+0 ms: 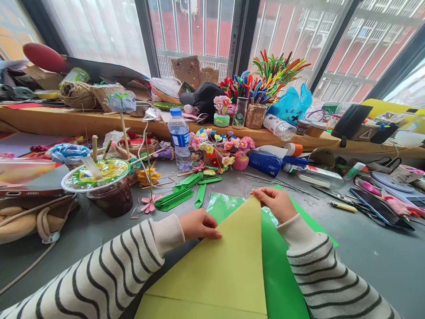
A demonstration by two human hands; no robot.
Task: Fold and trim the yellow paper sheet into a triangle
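Note:
A large yellow paper (232, 261) is in both hands, its upper part forming a point, with a straight line across it near the bottom. My left hand (201, 225) pinches its left slanted edge, thumb on top. At the tip, my right hand (274, 203) grips the paper between thumb and fingers. Beneath and to the right lie green sheets (282, 266), partly in a clear glossy sleeve. Folded green paper strips (175, 198) rest on the table beyond my left hand.
A cup with a dark drink (111, 195) stands at the left. Behind are a water bottle (179, 141), crocheted flowers (219, 146) and a blue tissue pack (265, 163). Thin wires, a phone (381, 208) and pink pliers (393, 204) lie at the right. A cluttered wooden ledge (146, 126) runs behind.

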